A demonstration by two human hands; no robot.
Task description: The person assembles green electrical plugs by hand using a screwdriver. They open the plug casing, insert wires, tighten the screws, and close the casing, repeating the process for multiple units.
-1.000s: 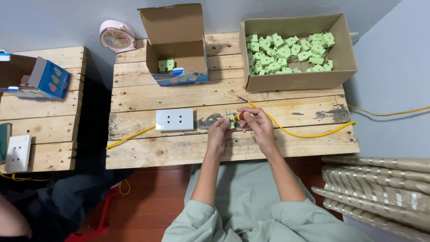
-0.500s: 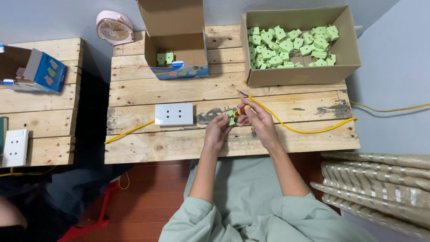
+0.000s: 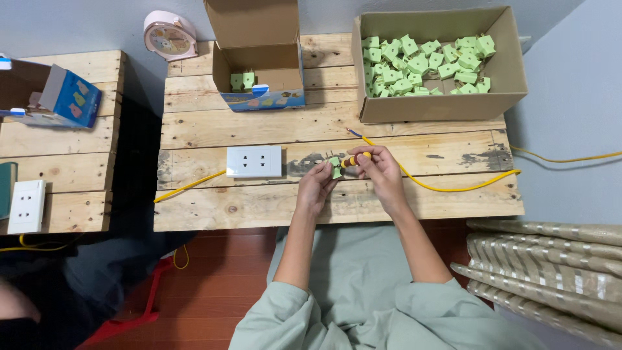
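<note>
currently | small green part [image 3: 335,167] is being pinched by the left hand [image 3: 317,188] above the counter [image 3: 259,207] | yellow-handled screwdriver [image 3: 356,159] is being gripped by the right hand [image 3: 382,174] | large box [image 3: 440,107] of green parts is being left mostly full

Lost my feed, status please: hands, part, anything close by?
Left hand pinching small green plastic part. Right hand gripping yellow-and-black screwdriver. White socket plate just left.

Left hand [image 3: 315,186] pinches green part [image 3: 335,167]; right hand [image 3: 382,170] grips screwdriver [image 3: 356,159].
</note>
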